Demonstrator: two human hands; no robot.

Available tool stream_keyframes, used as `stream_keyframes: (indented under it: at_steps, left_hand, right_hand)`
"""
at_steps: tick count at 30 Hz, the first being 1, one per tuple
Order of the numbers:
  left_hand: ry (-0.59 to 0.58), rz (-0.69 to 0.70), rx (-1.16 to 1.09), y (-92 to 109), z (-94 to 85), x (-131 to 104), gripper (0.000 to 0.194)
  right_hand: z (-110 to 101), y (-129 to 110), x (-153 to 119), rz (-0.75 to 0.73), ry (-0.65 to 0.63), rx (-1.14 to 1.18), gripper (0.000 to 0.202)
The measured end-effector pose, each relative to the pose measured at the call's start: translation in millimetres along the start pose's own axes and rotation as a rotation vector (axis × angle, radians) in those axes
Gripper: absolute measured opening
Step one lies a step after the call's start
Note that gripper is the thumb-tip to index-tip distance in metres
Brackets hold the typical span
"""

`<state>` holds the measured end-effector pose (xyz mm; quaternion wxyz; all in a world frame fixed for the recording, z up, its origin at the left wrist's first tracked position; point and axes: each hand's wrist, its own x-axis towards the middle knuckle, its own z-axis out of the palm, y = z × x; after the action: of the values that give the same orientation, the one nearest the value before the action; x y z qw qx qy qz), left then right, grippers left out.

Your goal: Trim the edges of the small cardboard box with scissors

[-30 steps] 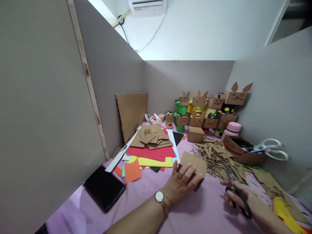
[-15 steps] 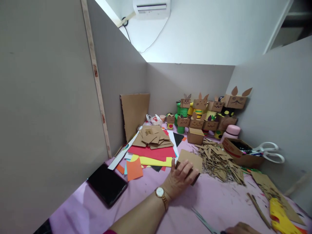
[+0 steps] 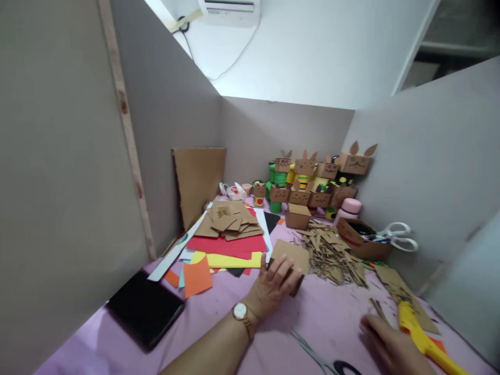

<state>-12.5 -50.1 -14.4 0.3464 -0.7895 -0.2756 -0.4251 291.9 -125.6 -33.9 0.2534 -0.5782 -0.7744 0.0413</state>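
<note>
My left hand (image 3: 273,285), with a watch on the wrist, is curled over a small cardboard box (image 3: 291,252), its thumb on the near left side and fingers across the top and front. Close to the yellow glue gun (image 3: 416,328) is my right hand (image 3: 385,338), smeared by motion, its fingertips beside a thin brown cardboard strip (image 3: 378,308). Whether those fingers touch the strip is unclear. A pair of scissors (image 3: 312,354) with black handles lies on the cloth between my hands.
Cardboard scraps (image 3: 332,252) are heaped right of the box. Coloured paper (image 3: 226,246) bears cardboard pieces (image 3: 234,221). A black tablet (image 3: 146,310) lies left. Behind stand several cardboard animal figures (image 3: 300,197); white scissors (image 3: 398,237) rest in an open box (image 3: 363,249). Grey partitions (image 3: 289,122) enclose the table.
My right hand has come farther into view, up and away from the scissors' handles toward the strip and glue gun. My left hand stays on the box. The view has turned slightly right.
</note>
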Motion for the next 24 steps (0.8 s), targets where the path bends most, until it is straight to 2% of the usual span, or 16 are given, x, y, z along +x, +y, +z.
stream_keyframes:
  at_steps: [3, 5, 11, 13, 15, 20, 24]
  left_hand:
    - [0.016, -0.010, -0.045, -3, -1.1, 3, 0.033]
    - [0.029, -0.021, -0.078, -6, 0.4, 5, 0.033]
    - [0.023, -0.035, -0.129, -7, 7.3, 4, 0.036]
    - [0.020, -0.030, -0.131, -6, 7.5, 3, 0.036]
    - [0.027, -0.020, -0.127, -5, 6.8, 2, 0.034]
    - [0.045, -0.007, -0.111, -6, 6.3, 2, 0.032]
    - [0.053, 0.023, -0.097, -4, 5.1, 2, 0.029]
  right_hand:
    - [-21, -4, 39, 0.068, 0.089, -0.047, 0.032]
    - [-26, -5, 50, 0.089, 0.063, -0.070, 0.033]
    - [-12, -11, 41, 0.144, -0.147, -0.129, 0.018]
    - [-13, -8, 49, 0.193, -0.110, -0.148, 0.017]
    - [-14, -5, 63, 0.239, -0.033, -0.154, 0.025]
    - [-6, -9, 87, 0.181, -0.121, -0.100, 0.022]
    - [-5, -16, 84, 0.156, -0.064, -0.084, 0.015]
